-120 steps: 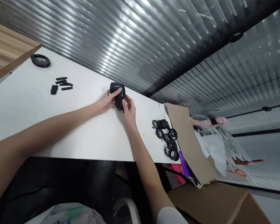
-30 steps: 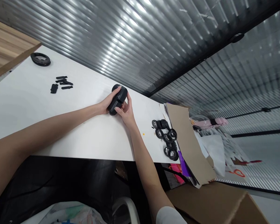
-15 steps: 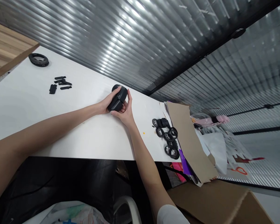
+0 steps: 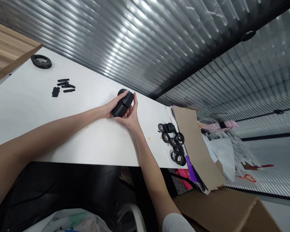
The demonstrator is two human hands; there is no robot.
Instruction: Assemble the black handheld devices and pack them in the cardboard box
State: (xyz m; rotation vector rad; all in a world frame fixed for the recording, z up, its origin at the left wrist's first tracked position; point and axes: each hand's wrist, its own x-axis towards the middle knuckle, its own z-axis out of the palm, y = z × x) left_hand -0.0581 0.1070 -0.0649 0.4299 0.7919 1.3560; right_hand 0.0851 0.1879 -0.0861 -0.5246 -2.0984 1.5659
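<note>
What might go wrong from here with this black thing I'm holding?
The glossy-looking black object may slip if the left hand or right hand loosens its hold. The black rings crowd the near right end of the white table, so a bump might send some over the edge. The loose black strips farther left could scatter if brushed.

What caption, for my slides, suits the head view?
Left hand and right hand hold a black object at a white table.

Device [image 4: 122, 108] black; table [image 4: 99, 141] white; cardboard [image 4: 197, 145] tan; panel [image 4: 11, 48] streaked brown.
</note>
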